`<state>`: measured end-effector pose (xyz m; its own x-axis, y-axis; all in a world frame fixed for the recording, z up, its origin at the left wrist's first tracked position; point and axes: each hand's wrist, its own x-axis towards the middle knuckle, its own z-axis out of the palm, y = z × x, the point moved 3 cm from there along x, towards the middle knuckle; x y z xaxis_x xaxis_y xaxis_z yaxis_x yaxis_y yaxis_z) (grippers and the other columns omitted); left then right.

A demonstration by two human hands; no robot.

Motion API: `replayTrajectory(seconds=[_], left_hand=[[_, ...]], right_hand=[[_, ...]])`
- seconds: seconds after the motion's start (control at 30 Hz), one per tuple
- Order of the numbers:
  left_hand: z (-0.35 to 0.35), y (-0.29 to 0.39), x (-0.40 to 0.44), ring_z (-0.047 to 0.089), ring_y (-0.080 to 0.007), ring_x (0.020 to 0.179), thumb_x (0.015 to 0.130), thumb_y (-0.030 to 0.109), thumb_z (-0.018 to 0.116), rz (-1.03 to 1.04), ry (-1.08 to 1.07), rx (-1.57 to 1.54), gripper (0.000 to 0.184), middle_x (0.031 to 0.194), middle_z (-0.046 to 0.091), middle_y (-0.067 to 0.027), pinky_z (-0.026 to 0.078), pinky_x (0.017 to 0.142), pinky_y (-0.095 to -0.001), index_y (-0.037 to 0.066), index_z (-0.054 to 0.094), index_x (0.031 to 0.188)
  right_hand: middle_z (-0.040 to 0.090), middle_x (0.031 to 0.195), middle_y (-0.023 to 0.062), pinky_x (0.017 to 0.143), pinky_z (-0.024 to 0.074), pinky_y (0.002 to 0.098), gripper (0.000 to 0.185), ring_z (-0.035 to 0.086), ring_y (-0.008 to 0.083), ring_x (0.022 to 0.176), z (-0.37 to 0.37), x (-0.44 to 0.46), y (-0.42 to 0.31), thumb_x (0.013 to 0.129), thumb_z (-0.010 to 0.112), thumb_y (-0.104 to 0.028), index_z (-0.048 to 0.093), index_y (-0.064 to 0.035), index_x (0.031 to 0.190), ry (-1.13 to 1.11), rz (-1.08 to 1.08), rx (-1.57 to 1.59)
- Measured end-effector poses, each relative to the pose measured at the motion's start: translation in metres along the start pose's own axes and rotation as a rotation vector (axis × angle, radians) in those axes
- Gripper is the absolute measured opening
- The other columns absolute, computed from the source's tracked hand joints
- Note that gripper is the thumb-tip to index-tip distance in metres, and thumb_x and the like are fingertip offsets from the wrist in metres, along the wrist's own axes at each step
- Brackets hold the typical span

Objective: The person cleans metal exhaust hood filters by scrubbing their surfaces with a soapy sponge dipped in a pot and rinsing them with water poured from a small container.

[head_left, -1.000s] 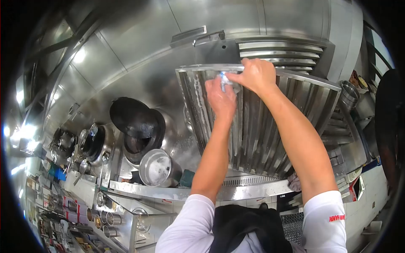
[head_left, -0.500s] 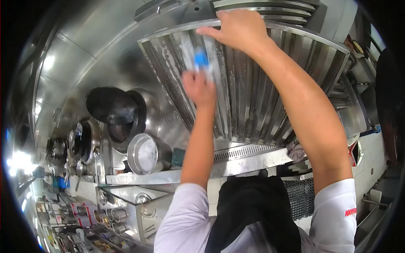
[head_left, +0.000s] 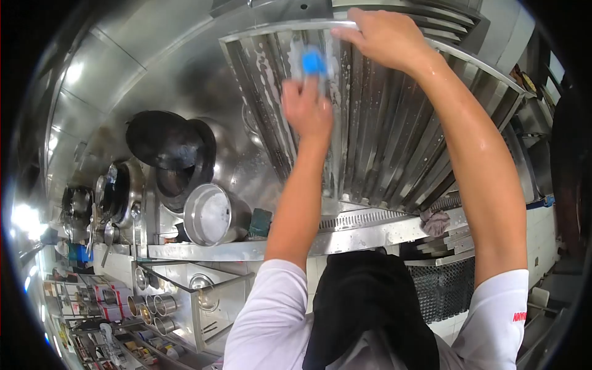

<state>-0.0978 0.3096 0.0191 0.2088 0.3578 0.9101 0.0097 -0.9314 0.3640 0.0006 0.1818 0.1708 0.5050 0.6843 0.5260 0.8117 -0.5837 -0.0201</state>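
A large ribbed metal baffle filter [head_left: 382,135] leans in front of me, wet and streaked with suds on its left part. My left hand [head_left: 308,110] is closed around a blue brush [head_left: 313,61], smeared by motion, over the filter's upper left channels. How the bristles meet the metal cannot be made out. My right hand [head_left: 391,38] grips the filter's top rim, thumb in front and the other fingers partly hidden behind the edge.
To the left are a black wok [head_left: 163,140] and a steel pot [head_left: 208,214] with whitish contents. A dark green scouring pad [head_left: 260,222] sits by the pot. A crumpled rag [head_left: 435,222] lies at the counter's front edge [head_left: 370,237]. Another slatted filter [head_left: 431,21] stands behind.
The whole view has shifted, so filter and hands appear higher and further right. My right hand has slid rightward along the rim. The left hand keeps the brush over nearly the same channels.
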Motion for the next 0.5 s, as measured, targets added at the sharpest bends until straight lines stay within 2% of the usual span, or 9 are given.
replayTrajectory(seconds=[0.03,0.07,0.13,0.17,0.2,0.27,0.3,0.47,0.5], left_hand=[[-0.002,-0.015,-0.044,0.057,-0.0341,0.079,0.067,-0.002,0.059,-0.045,-0.044,0.007,0.020,0.085,0.054,-0.0135,0.047,0.068,-0.0432,0.004,0.067,0.084],[-0.006,-0.033,-0.091,0.056,-0.0345,0.078,0.066,-0.003,0.058,-0.085,-0.083,0.015,0.018,0.084,0.053,-0.0139,0.046,0.068,-0.0436,0.004,0.065,0.082],[-0.022,-0.061,-0.193,0.056,-0.0364,0.079,0.068,-0.001,0.062,-0.204,-0.296,0.131,0.014,0.084,0.053,-0.0140,0.047,0.067,-0.0449,0.005,0.064,0.081],[-0.029,-0.071,-0.230,0.059,-0.0363,0.080,0.071,0.003,0.065,-0.290,-0.426,0.170,0.013,0.088,0.056,-0.0127,0.048,0.069,-0.0457,0.006,0.064,0.084],[-0.035,-0.076,-0.261,0.061,-0.0362,0.081,0.074,0.006,0.068,-0.383,-0.557,0.210,0.013,0.091,0.059,-0.0115,0.049,0.071,-0.0465,0.007,0.065,0.087],[-0.040,-0.085,-0.301,0.063,-0.0376,0.081,0.075,0.006,0.067,-0.446,-0.659,0.248,0.014,0.093,0.061,-0.0123,0.049,0.071,-0.0486,0.008,0.064,0.088],[-0.039,-0.092,-0.314,0.064,-0.0389,0.081,0.076,0.006,0.066,-0.490,-0.759,0.287,0.014,0.094,0.062,-0.0132,0.050,0.070,-0.0507,0.008,0.063,0.089],[-0.044,-0.101,-0.319,0.064,-0.0395,0.078,0.077,0.007,0.068,-0.505,-0.790,0.252,0.015,0.091,0.062,-0.0153,0.049,0.069,-0.0526,0.008,0.064,0.091],[-0.036,-0.102,-0.291,0.063,-0.0386,0.077,0.079,0.007,0.067,-0.418,-0.638,0.125,0.012,0.088,0.061,-0.0151,0.049,0.067,-0.0510,0.008,0.065,0.091]], right_hand=[[0.071,0.095,0.0232,0.079,0.0521,0.0499,0.046,0.067,0.0406,0.090,0.000,-0.006,-0.003,0.096,0.052,-0.043,0.069,-0.0011,0.103,0.036,-0.015,-0.011],[0.071,0.095,0.0232,0.079,0.0521,0.0499,0.046,0.067,0.0406,0.090,0.000,-0.005,-0.003,0.096,0.052,-0.043,0.069,-0.0011,0.103,0.024,-0.020,-0.017],[0.069,0.098,0.0252,0.082,0.0512,0.0509,0.055,0.066,0.0428,0.091,-0.002,-0.002,-0.006,0.096,0.051,-0.050,0.064,0.0010,0.110,-0.044,0.005,-0.071],[0.071,0.099,0.0212,0.085,0.0511,0.0465,0.059,0.067,0.0371,0.095,-0.004,0.000,-0.008,0.097,0.050,-0.055,0.065,0.0008,0.112,-0.090,0.052,-0.105],[0.071,0.099,0.0212,0.085,0.0511,0.0465,0.059,0.067,0.0371,0.095,0.003,0.001,-0.006,0.097,0.050,-0.055,0.065,0.0008,0.112,-0.099,0.044,-0.113],[0.071,0.086,0.0171,0.074,0.0507,0.0487,0.059,0.067,0.0399,0.085,0.011,0.002,0.006,0.095,0.049,-0.062,0.066,-0.0075,0.109,0.074,0.008,-0.061],[0.071,0.089,0.0160,0.074,0.0504,0.0479,0.058,0.067,0.0391,0.087,0.011,0.005,0.008,0.095,0.049,-0.062,0.064,-0.0084,0.112,0.006,0.016,-0.075],[0.070,0.087,0.0170,0.075,0.0509,0.0483,0.060,0.067,0.0391,0.087,0.012,0.000,0.005,0.095,0.048,-0.062,0.061,-0.0073,0.115,-0.030,0.019,-0.062],[0.071,0.086,0.0169,0.075,0.0521,0.0483,0.064,0.068,0.0371,0.086,0.018,0.004,0.008,0.093,0.048,-0.066,0.064,-0.0069,0.112,0.036,0.009,-0.078]])
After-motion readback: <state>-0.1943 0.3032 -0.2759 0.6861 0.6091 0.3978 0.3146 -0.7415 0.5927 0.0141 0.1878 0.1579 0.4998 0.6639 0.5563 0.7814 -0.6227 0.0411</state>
